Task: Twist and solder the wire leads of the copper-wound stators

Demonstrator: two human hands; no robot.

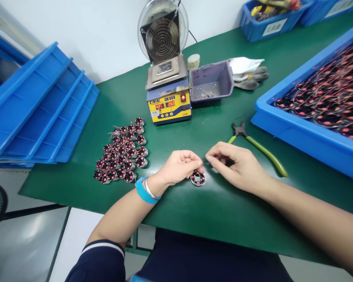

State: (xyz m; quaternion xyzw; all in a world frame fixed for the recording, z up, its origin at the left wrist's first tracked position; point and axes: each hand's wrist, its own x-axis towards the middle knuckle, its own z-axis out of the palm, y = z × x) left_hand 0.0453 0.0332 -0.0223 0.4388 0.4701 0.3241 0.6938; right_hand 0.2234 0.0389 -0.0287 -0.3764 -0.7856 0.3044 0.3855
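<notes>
A small wound motor stator (198, 179), a silvery ring with copper coils inside, is just below the fingertips of my left hand (182, 167). The left fingers are closed, with the lower ones against the ring's upper edge; whether it rests on the table cannot be made out. To the right, my right hand (237, 166) is pinched, thumb against forefinger, a short gap from the left fingertips. Anything in that pinch is too small to name. Behind the right hand lie cutting pliers (266, 153) with green handles, partly covered by it.
Several similar stators (122, 152) stand grouped at left on the green table (176, 211). Behind are a yellow-blue solder pot (169, 103), a purple bin (211, 82) and gloves (253, 78). Blue crates (44, 105) lean left; a blue tray (306, 137) of wired stators fills the right.
</notes>
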